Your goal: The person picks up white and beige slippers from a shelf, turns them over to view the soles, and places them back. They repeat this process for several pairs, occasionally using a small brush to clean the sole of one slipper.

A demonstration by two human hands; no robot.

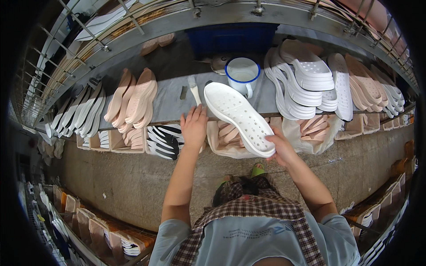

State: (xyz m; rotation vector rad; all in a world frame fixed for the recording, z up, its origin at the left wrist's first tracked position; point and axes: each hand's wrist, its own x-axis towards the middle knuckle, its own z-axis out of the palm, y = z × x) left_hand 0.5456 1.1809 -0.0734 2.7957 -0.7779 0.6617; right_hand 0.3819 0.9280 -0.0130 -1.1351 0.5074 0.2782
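My right hand (280, 148) holds a white shoe sole (239, 116) by one end, thumb on top and fingers beneath. The sole is tilted over the bench edge, its dotted inner side facing up. At the front edge of the bench, my left hand (194, 126) has its fingers around the lower handle of a small brush (194, 91) with pale bristles; the handle's end is hidden under them. Just behind the sole stands a white enamel mug (242, 75) with a blue rim, its handle toward me.
White soles (306, 73) are stacked right of the mug, with pink soles (361, 86) beyond. More pink soles (143, 95) and grey-white soles (86, 111) stand left. A blue crate (230, 39) sits behind. Filled bins (126, 141) hang below the bench edge; racks (102, 226) stand behind me.
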